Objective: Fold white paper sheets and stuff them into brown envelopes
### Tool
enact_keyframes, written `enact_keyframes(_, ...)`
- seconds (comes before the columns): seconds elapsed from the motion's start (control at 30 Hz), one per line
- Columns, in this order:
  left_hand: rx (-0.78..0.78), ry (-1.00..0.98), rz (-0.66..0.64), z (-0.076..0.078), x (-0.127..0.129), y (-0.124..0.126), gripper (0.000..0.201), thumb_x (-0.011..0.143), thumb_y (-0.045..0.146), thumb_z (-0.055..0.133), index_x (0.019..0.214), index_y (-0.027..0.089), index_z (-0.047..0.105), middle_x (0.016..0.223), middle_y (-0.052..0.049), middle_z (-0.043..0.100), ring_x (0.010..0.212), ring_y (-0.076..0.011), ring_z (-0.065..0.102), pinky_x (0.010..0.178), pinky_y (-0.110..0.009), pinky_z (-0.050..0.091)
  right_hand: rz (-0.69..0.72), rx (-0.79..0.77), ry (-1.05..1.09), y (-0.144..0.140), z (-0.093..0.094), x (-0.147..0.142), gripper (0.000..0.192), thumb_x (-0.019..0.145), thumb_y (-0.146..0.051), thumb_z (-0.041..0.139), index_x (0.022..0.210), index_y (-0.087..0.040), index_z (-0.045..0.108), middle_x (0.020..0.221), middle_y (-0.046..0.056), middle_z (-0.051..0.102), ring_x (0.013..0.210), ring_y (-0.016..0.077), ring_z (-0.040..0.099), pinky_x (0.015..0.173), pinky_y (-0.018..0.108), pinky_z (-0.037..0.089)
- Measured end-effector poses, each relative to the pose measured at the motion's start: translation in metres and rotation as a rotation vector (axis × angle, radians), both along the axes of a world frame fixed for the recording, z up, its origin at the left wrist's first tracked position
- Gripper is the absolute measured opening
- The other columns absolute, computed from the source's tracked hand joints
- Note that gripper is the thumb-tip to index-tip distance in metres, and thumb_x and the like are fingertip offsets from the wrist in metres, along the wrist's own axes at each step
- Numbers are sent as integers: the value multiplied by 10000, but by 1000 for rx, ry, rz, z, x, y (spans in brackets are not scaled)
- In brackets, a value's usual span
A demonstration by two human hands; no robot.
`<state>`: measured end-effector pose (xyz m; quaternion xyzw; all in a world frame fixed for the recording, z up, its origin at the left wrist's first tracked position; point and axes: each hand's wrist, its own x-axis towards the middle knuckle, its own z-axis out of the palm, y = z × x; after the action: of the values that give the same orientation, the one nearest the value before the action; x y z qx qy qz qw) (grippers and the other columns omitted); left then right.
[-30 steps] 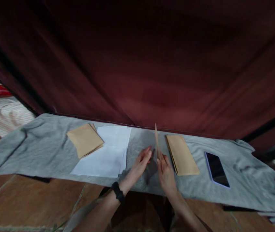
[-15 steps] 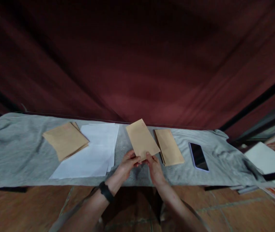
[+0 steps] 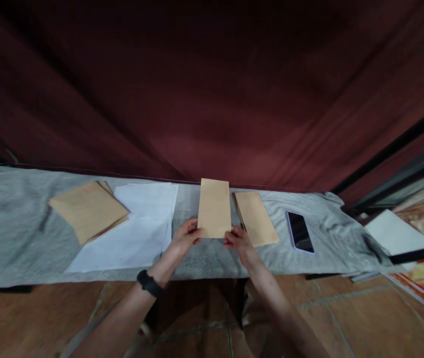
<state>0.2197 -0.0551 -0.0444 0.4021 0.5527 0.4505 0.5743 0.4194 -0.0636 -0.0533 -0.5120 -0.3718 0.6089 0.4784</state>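
A grey cloth [image 3: 18, 233] covers the worktop, so the papers lie on a soft, even layer. At the left, a loose stack of brown envelopes [image 3: 88, 210] rests partly on a spread of white sheets [image 3: 137, 228], its corner overlapping them. In the middle, the left hand [image 3: 184, 237] and the right hand [image 3: 237, 240] pinch the two lower corners of a single brown envelope [image 3: 214, 208], fingers closed on its near edge, so it stands squarely between them just above the cloth with its face toward the camera. Just to its right lies a second neat stack of envelopes [image 3: 257, 219], close at hand. Further right, apart from the paper, a dark phone [image 3: 299, 231] lies face up.
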Motion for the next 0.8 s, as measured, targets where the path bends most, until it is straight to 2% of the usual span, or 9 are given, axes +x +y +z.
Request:
enact_keyframes(0.07,-56,-55,-60,4,-1,-2,499,599,371,803,1036,170,672,743,-2,678,634,-142,580,614,-263,407,-8,13,-13,2,0,1,393,576,-494,832,695,-198,602,605,-47,547,563,105,521,513,229,506)
enact_keyframes(0.17,-48,-92,-128,8,-2,-2,484,586,345,832,1009,156,689,815,-30,721,675,-145,595,649,-261,414,-23,21,-13,4,1,1,368,589,-474,808,709,-204,588,585,-60,518,536,98,492,477,214,472)
enact_keyframes(0.37,-30,-94,-232,16,8,1,602,613,404,864,1133,161,685,1085,-86,748,796,-176,647,700,-271,461,-71,86,24,12,10,14,310,639,-458,752,724,-203,597,568,-60,519,525,98,490,485,213,471)
enact_keyframes(0.57,-62,-15,-256,12,15,-2,651,667,512,820,1202,178,655,917,-65,739,900,-223,681,765,-303,496,-251,100,-30,21,19,58,262,646,-418,708,746,-195,613,534,-62,526,492,101,487,477,219,437)
enact_keyframes(0.8,-78,47,-272,7,18,-4,567,632,492,817,1083,171,693,835,-44,719,827,-212,679,733,-301,501,-405,106,-102,18,17,103,255,618,-396,686,761,-196,619,579,-61,556,480,90,473,476,223,402)
